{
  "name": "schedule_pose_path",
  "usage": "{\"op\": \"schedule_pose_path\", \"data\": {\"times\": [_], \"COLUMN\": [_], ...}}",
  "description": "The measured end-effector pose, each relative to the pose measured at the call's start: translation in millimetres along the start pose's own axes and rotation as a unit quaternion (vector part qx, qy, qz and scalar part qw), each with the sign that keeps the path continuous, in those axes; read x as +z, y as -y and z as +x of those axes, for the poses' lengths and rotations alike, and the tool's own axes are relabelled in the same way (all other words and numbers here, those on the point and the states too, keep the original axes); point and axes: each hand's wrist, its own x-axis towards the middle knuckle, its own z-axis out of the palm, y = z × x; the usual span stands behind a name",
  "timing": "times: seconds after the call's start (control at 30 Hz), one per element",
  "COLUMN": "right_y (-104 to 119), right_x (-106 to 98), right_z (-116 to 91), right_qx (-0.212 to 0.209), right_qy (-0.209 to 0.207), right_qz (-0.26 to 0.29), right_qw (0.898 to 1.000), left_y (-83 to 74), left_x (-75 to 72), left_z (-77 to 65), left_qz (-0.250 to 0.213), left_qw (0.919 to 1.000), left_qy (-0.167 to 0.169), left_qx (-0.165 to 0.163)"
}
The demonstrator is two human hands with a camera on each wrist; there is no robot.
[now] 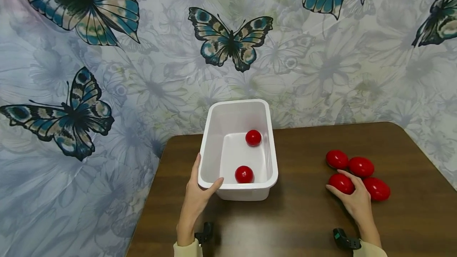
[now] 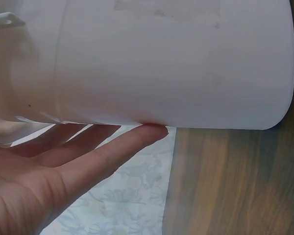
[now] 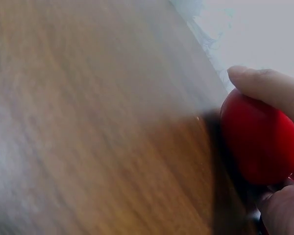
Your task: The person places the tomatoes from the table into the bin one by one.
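My left hand [image 1: 197, 197] holds bin [image 1: 246, 194] by near corner; two balls [image 1: 244, 174] inside, ahead. Four outside: one ball [image 1: 340, 183] gripped by my right hand [image 1: 358, 201], three others [image 1: 361, 167] just beyond and beside.

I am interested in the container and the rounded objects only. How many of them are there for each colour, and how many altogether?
White container: 1
Red rounded objects: 6 (2 inside the container, 4 outside it, including the one in the right hand)
Total: 7
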Motion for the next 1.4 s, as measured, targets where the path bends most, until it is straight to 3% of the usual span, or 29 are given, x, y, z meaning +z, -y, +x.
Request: {"op": "schedule_pose_path", "data": {"times": [0.27, 0.43, 0.53, 0.63, 0.8, 0.87, 0.97, 1.13, 1.4], "right_y": [6, 19, 47, 94, 192, 225, 260, 280, 281], "right_x": [2, -2, -4, 0, 28, 45, 70, 97, 111], "right_z": [6, 6, 11, 22, 40, 47, 55, 61, 61], "right_qx": [-0.008, 0.031, 0.022, -0.033, -0.13, -0.164, -0.198, -0.198, -0.181], "right_qy": [0.006, 0.01, 0.008, 0.009, 0.029, 0.06, 0.118, 0.172, 0.191], "right_qz": [-0.01, 0.025, 0.072, 0.13, 0.249, 0.27, 0.255, 0.223, 0.189], "right_qw": [1.0, 0.999, 0.997, 0.991, 0.959, 0.947, 0.939, 0.939, 0.946], "left_y": [0.4, 3.3, 5.0, 5.2, 3.4, 4.3, 5.9, 7.4, 8.0], "left_x": [-3.6, -3.5, -3.8, -5.0, -7.6, -7.6, -6.2, -1.3, -6.4], "left_z": [-0.2, -1.9, -4.6, -4.7, 0.2, 1.5, 1.8, 3.2, 4.2], "left_qz": [0.006, 0.003, -0.003, -0.005, 0.001, -0.002, -0.007, -0.017, -0.016], "left_qw": [1.0, 1.0, 1.0, 0.9999, 0.9998, 0.9998, 0.9998, 0.9994, 0.9992], "left_qy": [-0.002, 0.004, 0.008, 0.006, -0.001, 0.001, 0.008, 0.015, 0.006], "left_qx": [0.002, 0.0, 0.0, 0.007, 0.019, 0.019, 0.017, 0.024, 0.036]}}
